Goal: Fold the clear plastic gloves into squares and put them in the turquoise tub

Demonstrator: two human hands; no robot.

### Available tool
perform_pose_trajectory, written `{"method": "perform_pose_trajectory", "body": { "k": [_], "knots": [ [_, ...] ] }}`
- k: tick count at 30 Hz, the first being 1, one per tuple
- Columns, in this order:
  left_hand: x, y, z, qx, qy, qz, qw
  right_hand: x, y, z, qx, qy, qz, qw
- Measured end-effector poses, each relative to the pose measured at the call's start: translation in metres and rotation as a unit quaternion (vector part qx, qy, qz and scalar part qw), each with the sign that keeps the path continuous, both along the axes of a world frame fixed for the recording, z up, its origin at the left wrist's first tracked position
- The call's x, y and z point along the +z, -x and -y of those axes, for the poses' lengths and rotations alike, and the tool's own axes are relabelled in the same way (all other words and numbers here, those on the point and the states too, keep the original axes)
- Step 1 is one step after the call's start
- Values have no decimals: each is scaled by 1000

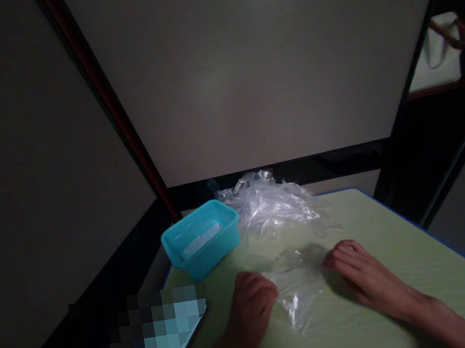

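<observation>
A clear plastic bag [296, 284] is stretched between my two hands, low over the table. My left hand [253, 303] is closed on its left edge, fingers curled inward. On the opposite side, my right hand [353, 269] pinches the right edge with bent fingers. The bag is thin and wrinkled, and its lower part hangs toward me. Behind it lies a loose heap of clear plastic bags [270, 203]. A turquoise plastic basket [214, 253] stands left of the heap, with something flat and whitish inside.
The pale green table [406, 264] has a blue edge running along the right. At lower left is a blurred-out flat object [174, 336]. Large grey panels [265, 74] rise behind the table. A white bag with a brown handle [438, 56] sits on a shelf at far right.
</observation>
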State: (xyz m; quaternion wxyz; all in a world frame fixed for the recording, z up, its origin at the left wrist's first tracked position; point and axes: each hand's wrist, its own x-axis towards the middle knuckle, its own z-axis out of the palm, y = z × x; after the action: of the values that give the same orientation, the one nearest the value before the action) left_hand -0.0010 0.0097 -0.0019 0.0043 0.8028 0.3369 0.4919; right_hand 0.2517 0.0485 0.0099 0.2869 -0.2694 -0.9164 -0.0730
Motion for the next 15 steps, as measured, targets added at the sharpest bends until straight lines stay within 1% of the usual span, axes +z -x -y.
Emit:
{"method": "perform_pose_trajectory", "body": {
  "k": [3,5,7,10,13,15],
  "knots": [
    [-11,-5,4,-9,-9,-65,998,3,7,5,10,81,3,997],
    [-16,-8,7,-4,-18,-93,996,3,13,11,40,114,43,992],
    [-18,-9,9,-2,-16,-97,995,3,18,15,64,139,77,985],
    [-15,-9,9,-13,1,-83,996,2,20,16,59,146,74,985],
    [-9,-6,6,-30,22,-36,999,4,14,12,54,126,42,990],
    [-7,-4,4,-23,42,1,999,8,8,9,61,132,11,989]
  ]
}}
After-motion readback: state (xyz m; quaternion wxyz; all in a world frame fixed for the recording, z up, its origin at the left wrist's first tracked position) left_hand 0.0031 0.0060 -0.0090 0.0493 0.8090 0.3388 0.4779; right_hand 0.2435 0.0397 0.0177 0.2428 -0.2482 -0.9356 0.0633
